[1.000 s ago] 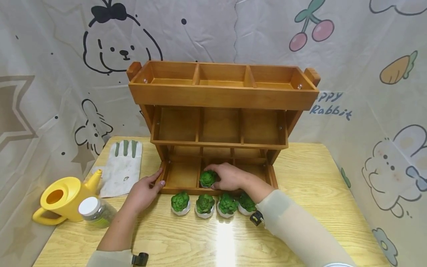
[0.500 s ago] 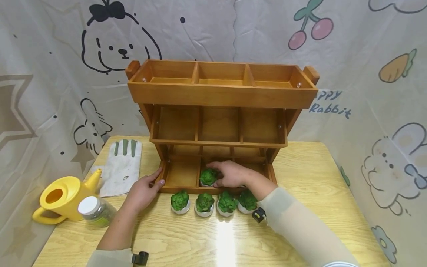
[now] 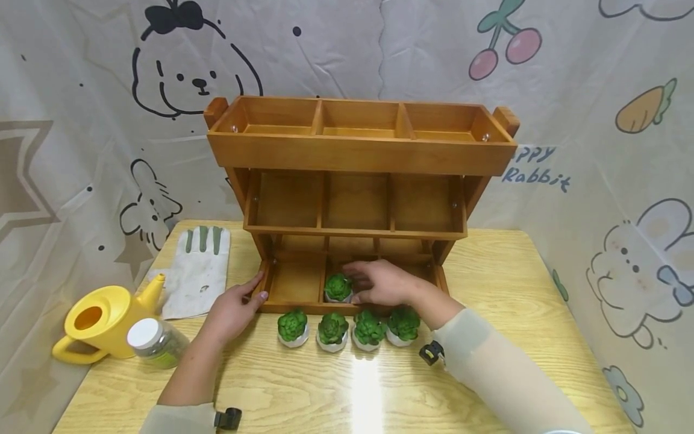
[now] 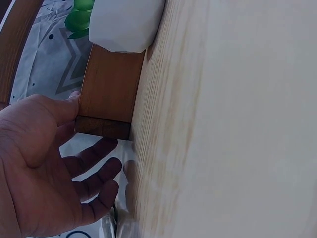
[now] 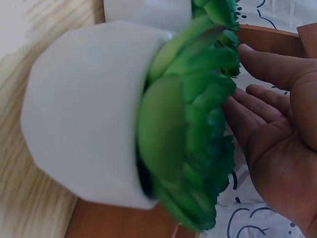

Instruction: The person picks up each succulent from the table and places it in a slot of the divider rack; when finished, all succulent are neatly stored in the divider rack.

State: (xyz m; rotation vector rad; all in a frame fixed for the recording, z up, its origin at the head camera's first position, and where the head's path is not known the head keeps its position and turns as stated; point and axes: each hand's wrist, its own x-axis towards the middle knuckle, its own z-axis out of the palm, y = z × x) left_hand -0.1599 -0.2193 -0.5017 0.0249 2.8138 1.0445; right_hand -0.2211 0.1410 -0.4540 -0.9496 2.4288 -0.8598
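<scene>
A potted artificial succulent (image 3: 338, 288) sits in the middle compartment of the lowest tier of a wooden three-tier rack (image 3: 363, 152). My right hand (image 3: 386, 283) is beside its right side, thumb and fingers apart. In the right wrist view, a white pot (image 5: 91, 114) in front partly covers the fingers. At the tier's left front corner, my left hand (image 3: 234, 312) touches the wood with thumb and index finger; its other fingers hang loosely beside the board end (image 4: 111, 89) in the left wrist view. Several more potted succulents (image 3: 332, 330) stand in a row before the rack.
A yellow watering can (image 3: 111, 322) and a white-lidded jar (image 3: 157, 343) stand at the left of the wooden table (image 3: 303, 392). Behind them lies a pale glove (image 3: 197, 280). A printed cloth (image 3: 347, 48) hangs around the table.
My right hand has let go of the succulent and drawn slightly right, its fingers loosening. The succulent stays in the middle compartment. My left hand stays at the corner.
</scene>
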